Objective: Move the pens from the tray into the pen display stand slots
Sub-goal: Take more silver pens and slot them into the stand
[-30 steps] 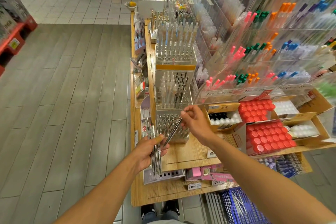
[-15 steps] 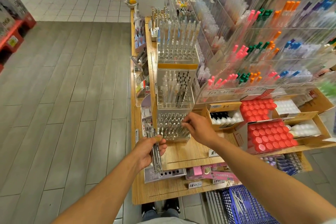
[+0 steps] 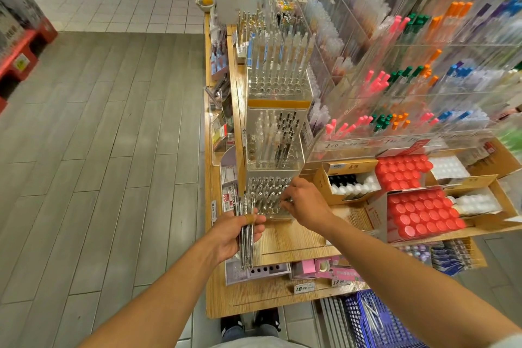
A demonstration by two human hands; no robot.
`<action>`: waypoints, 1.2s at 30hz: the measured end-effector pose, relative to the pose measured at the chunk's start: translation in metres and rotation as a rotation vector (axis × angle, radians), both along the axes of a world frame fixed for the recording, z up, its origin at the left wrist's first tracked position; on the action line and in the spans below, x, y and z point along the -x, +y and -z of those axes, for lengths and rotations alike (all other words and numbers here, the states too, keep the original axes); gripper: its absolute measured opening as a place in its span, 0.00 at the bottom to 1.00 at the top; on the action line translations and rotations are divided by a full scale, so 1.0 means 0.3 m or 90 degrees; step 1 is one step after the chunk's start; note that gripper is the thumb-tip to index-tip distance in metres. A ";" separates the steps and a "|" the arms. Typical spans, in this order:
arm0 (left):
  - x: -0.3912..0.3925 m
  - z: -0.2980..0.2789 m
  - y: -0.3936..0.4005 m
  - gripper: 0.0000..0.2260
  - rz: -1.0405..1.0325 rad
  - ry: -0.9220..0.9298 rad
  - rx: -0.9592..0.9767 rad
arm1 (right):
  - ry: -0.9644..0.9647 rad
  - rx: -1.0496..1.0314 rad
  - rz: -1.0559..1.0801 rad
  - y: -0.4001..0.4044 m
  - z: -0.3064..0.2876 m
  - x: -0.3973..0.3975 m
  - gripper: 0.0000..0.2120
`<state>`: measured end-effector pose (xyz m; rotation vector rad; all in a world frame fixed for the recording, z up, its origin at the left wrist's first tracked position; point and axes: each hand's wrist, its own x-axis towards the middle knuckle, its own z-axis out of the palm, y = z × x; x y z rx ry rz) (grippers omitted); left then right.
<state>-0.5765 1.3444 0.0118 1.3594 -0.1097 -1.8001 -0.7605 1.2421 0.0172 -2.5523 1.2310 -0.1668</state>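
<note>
A clear tiered pen display stand [image 3: 275, 155] stands on the wooden shelf. Its lowest tier [image 3: 265, 195] holds several silver-tipped pens in slots. My left hand [image 3: 234, 234] grips a bundle of thin silver pens [image 3: 245, 234], held upright in front of the stand's left corner. My right hand [image 3: 303, 203] rests at the right side of the lowest tier, fingertips pinched on a pen at a slot; the pen itself is mostly hidden by the fingers. A small pale tray with round holes [image 3: 264, 270] lies on the shelf below my left hand.
Boxes of red-capped and white bottles [image 3: 418, 212] sit to the right. Tall acrylic racks of coloured pens [image 3: 395, 79] rise behind. A blue basket [image 3: 375, 319] stands on the floor at lower right. Price tags line the wooden shelf edge [image 3: 254, 299]. Grey plank floor lies left.
My right hand carried one pen from the bundle over to the lowest tier and lowered it to the slots. My left hand with the bundle stayed nearly still.
</note>
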 end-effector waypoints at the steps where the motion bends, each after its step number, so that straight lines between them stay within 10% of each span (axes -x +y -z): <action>1: 0.002 -0.002 -0.001 0.13 0.003 0.001 0.003 | 0.006 0.004 0.000 0.002 -0.003 0.000 0.10; 19: 0.038 -0.030 0.016 0.18 0.013 -0.008 0.059 | -0.385 -0.606 0.189 0.087 -0.101 -0.065 0.11; 24: 0.045 -0.038 0.005 0.28 -0.081 0.011 0.051 | -0.413 -0.550 0.186 0.070 -0.116 -0.039 0.05; 29: 0.038 -0.024 0.002 0.09 -0.148 0.005 0.007 | -0.444 -0.463 0.199 0.028 -0.127 -0.004 0.05; 36: 0.020 0.009 0.022 0.11 -0.134 -0.051 -0.039 | -0.360 -0.265 0.169 -0.041 -0.143 0.032 0.02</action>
